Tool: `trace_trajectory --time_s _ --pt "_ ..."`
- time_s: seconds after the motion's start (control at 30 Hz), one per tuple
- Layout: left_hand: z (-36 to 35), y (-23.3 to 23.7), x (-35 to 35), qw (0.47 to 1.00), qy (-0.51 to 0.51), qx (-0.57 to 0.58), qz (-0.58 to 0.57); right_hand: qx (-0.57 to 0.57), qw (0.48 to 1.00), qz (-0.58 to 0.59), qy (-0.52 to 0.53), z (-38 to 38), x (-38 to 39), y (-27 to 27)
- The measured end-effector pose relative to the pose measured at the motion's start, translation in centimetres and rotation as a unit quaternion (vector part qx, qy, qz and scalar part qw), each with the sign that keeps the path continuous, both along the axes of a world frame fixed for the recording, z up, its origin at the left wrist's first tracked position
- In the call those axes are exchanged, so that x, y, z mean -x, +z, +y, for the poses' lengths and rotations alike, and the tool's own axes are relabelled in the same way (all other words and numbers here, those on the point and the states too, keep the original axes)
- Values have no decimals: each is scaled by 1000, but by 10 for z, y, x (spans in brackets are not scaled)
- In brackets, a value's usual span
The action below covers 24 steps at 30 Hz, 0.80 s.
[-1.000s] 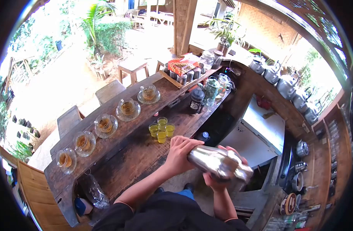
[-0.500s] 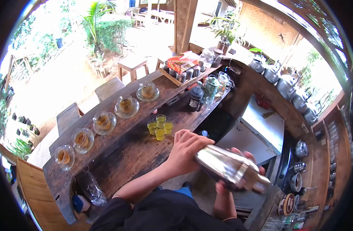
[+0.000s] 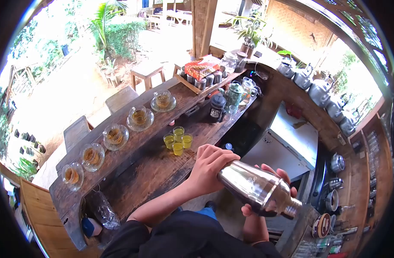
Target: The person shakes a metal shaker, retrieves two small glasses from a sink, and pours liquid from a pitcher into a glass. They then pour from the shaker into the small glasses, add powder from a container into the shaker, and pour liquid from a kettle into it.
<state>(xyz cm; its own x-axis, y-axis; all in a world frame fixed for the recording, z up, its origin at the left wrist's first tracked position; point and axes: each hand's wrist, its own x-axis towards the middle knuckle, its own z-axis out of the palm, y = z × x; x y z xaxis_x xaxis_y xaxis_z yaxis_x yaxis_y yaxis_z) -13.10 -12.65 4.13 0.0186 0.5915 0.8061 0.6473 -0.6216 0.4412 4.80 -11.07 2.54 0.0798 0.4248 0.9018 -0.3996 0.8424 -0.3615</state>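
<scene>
An open-sided wooden bar faces a garden, with a dark plank counter (image 3: 154, 167) running across it. The left hand (image 3: 207, 167) is closed over the base end of a steel shaker (image 3: 257, 189), fingers curled around it. The right hand (image 3: 285, 177) cups the shaker from beneath near its cap, fingers wrapped up its far side. The shaker is held in the air, tilted, with its cap end lower and to the right. Just beyond the shaker to the left stand four small glasses (image 3: 176, 139) of yellow-green drink. Farther left of the shaker, glass cups on saucers (image 3: 115, 136) line the raised ledge. Beyond the shaker stands a black French press (image 3: 217, 107), with metal kettles (image 3: 319, 92) off to its upper right.
</scene>
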Motion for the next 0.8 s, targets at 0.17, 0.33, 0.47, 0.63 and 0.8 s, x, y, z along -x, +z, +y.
trace_trajectory --time_s 0.17,0.33,0.47,0.63,0.8 --pt "16 -78 11 986 14 162 -42 45 890 -319 -322 22 -9 -46" --pt "4 -48 0 992 15 114 -47 119 984 -120 -56 14 -1 -31" --pt "-1 -11 1 1000 11 14 -6 -42 998 -24 39 9 3 6" --pt "9 -94 3 984 -7 158 -76 235 940 -193 -155 14 11 -59" --pt "-3 -62 -6 980 3 162 -119 137 981 -134 -17 9 -1 -33"
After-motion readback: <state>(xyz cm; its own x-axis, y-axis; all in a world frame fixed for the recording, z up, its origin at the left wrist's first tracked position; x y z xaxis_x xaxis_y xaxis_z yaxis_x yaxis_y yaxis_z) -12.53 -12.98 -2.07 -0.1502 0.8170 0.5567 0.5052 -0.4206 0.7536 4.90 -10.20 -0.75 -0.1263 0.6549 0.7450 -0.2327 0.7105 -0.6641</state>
